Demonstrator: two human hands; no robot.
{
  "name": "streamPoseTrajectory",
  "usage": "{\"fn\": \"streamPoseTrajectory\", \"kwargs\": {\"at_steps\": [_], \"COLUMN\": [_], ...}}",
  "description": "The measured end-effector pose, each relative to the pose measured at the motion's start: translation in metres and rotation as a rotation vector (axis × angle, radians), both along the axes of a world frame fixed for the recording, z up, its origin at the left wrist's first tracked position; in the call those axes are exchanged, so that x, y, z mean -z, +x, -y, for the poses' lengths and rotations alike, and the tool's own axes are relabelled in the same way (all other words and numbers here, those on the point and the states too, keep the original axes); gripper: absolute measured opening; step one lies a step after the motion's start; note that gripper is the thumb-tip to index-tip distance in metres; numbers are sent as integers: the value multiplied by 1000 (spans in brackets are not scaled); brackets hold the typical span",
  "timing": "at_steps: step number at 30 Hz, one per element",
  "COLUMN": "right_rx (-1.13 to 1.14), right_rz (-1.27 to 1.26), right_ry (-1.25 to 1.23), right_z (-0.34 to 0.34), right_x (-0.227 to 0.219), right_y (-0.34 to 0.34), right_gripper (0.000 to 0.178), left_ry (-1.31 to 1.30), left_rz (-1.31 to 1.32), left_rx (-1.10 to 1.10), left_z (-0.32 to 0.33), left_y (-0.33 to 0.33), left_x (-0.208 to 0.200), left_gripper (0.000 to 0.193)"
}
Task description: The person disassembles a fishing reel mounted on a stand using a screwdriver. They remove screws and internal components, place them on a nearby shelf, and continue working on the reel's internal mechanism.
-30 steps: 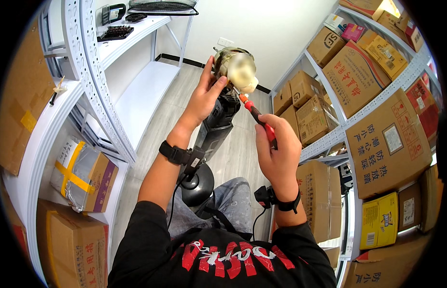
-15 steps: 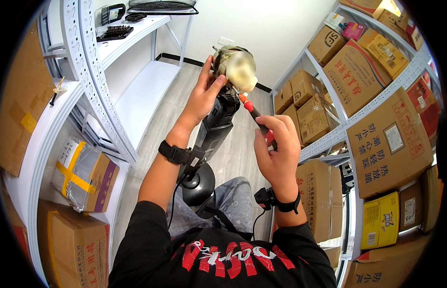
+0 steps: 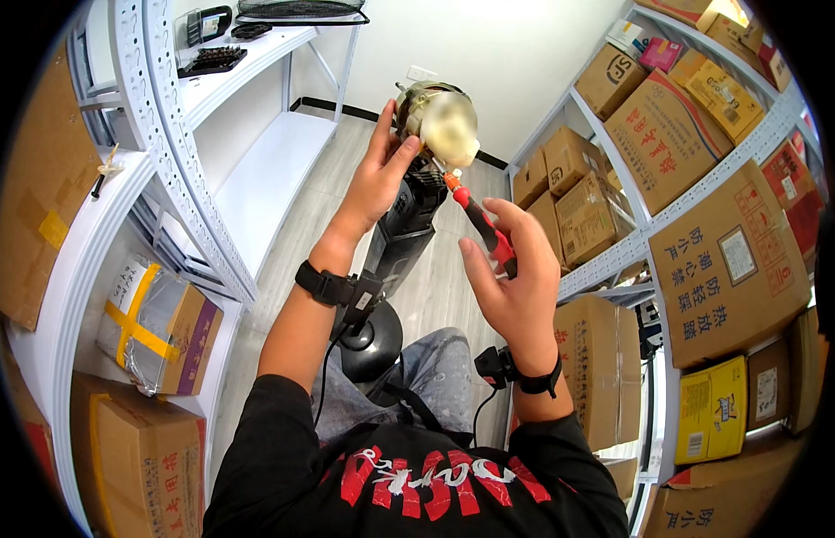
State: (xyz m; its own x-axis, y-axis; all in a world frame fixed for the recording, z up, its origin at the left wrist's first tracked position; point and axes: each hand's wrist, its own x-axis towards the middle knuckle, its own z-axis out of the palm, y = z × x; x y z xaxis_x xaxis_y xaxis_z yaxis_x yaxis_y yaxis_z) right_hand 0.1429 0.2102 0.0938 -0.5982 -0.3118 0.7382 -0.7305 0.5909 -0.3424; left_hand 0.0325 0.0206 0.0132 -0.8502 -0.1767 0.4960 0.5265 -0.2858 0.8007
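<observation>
Ahead of me stands a pedestal fan's black post [image 3: 402,235], topped by a bare motor head [image 3: 443,124] with a rounded cream-coloured part and a metal casing. My left hand [image 3: 382,170] is closed on the motor's left side, thumb toward me. A red-and-black screwdriver [image 3: 482,224] slants up to the underside of the motor; its tip meets the area by a small orange part, but the exact contact is too small to tell. Around the screwdriver handle my right hand [image 3: 523,278] has its thumb and fingers spread apart, the handle's end lying near the palm.
The fan's round black base [image 3: 373,345] is between my legs. At upper left, a white shelf [image 3: 256,76] bears a black bit set [image 3: 213,60] and a black fan grille [image 3: 301,11]. Cardboard boxes [image 3: 664,134] fill the right rack. A taped box [image 3: 157,327] sits at left.
The fingers and thumb of my right hand have spread away from the screwdriver handle, showing more of it. My left hand and the motor have barely moved.
</observation>
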Motion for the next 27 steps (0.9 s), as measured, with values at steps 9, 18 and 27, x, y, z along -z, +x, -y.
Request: {"fn": "streamPoseTrajectory", "kwargs": {"at_steps": [9,18,27], "right_rx": [-10,-26,-9], "right_rz": [-35,-76,-1], "right_ry": [2,-11,-42], "right_z": [-6,-6,-7], "right_x": [5,8,12], "right_y": [-3,-6,-6], "right_gripper": [27,28,29], "left_ry": [-39,-33,-64], "left_rz": [1,0,28], "left_rx": [-3,3,-6], "left_z": [1,-1,0], "left_y": [0,0,1], "left_x": [0,0,1], "left_gripper": [73,73,66]}}
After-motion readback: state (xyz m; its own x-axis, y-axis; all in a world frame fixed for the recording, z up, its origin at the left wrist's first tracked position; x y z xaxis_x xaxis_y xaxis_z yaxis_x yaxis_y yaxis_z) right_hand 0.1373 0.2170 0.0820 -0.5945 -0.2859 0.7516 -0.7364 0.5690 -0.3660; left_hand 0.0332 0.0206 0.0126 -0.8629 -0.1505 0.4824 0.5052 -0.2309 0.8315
